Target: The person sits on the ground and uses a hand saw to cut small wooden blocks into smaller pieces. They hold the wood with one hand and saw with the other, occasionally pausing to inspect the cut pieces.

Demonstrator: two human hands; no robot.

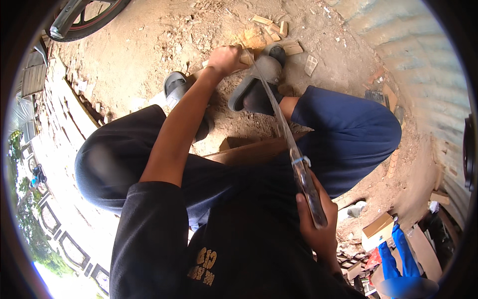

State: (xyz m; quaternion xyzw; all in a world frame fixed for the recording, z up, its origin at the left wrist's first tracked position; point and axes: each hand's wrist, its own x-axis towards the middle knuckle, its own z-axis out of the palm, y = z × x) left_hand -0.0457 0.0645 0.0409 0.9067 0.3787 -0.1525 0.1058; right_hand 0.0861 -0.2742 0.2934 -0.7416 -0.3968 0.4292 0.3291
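My right hand [318,219] is wrapped around the dark wooden handle of a handsaw [283,122], near my lap. The long thin blade slants up and left, away from me. Its far end meets a small wooden block [246,57] near my feet. My left hand [226,59] is closed on that block, beside the blade tip. Next to it, one foot in a dark slide sandal [266,70] seems to press against the wood. The other sandal [175,85] lies farther left, partly behind my left forearm.
Sawdust [249,37] and several small wood offcuts [274,27] lie on the dirt beyond my hand. A wheel [94,22] stands at far left. Corrugated metal sheeting [398,45] runs along the right. A wooden board [249,152] lies between my legs. Boxes and blue cloth [398,254] show at lower right.
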